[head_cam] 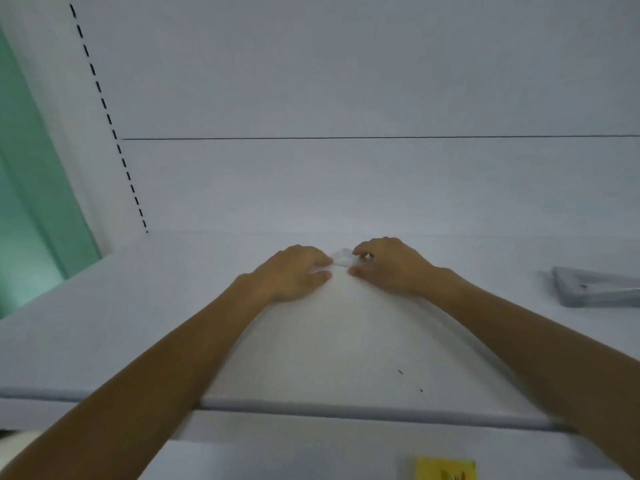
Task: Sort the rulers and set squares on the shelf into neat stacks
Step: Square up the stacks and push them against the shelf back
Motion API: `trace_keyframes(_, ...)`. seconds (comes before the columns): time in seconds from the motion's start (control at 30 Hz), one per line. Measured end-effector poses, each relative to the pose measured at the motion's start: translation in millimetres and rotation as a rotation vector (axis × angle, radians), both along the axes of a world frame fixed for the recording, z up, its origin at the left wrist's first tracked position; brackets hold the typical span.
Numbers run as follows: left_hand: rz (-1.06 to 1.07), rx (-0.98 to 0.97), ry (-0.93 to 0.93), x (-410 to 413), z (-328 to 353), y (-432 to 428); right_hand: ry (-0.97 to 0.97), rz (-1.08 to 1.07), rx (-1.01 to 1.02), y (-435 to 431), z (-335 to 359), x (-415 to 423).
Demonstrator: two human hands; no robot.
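The right hand's fingers (362, 252) are bent, with the thumb tucked below them, and they pinch a small clear plastic piece (343, 258) from the 3 o'clock side. The piece is pale and blurred against the white surface, so I cannot tell whether it is a ruler or a set square. The left hand's fingers (320, 262) are bent too, and their tips meet the same piece from the 9 o'clock side; whether they grip it or only touch it I cannot tell. Both thumbs lie low, near the surface, pointing at each other just below the piece.

The left hand (294, 273) and right hand (388, 266) sit knuckles-up in the middle of the scene, toward the back of the shelf (104, 341), with bare forearms reaching in from 7 and 5 o'clock across its rounded grey front edge (346, 412).

Well apart from the hands, out at 3 o'clock, a stack of clear set squares (595, 289) lies flat on the same shelf. Behind everything stands a white back panel (346, 185). A slotted upright (104, 105) runs up toward 11 o'clock, and a green wall (27, 202) shows at 9 o'clock. A yellow tag (445, 468) sits below the shelf edge near 5 o'clock.
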State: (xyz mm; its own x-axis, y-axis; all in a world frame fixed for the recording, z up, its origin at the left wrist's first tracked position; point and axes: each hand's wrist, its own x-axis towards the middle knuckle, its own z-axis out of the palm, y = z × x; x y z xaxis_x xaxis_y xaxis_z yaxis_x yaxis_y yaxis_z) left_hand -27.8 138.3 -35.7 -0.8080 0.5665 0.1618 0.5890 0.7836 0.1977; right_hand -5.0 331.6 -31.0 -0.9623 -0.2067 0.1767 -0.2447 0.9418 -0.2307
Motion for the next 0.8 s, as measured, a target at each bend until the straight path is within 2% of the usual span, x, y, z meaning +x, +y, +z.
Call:
trace_keyframes(0.23, 0.026, -0.117, 0.162, 16, 8, -47, 0.016, 0.023, -0.025, 10, 1, 4)
trace_keyframes(0.33, 0.058, -0.099, 0.164, 19, 8, -54, -0.008, -0.03, 0.078, 20, 4, 16)
trace_keyframes(0.47, 0.01, -0.042, 0.093, 24, 2, -45, -0.042, -0.072, 0.063, 23, 8, 31)
trace_keyframes(0.57, -0.036, -0.044, -0.004, 28, 0, -40, 0.017, -0.043, 0.142, 17, 6, 43)
trace_keyframes(0.67, -0.09, -0.101, 0.088, 35, 6, -41, 0.127, -0.051, 0.181, 17, 5, 54)
trace_keyframes(0.8, -0.123, -0.218, 0.142, 53, 9, -43, 0.169, -0.005, 0.071, 19, 5, 66)
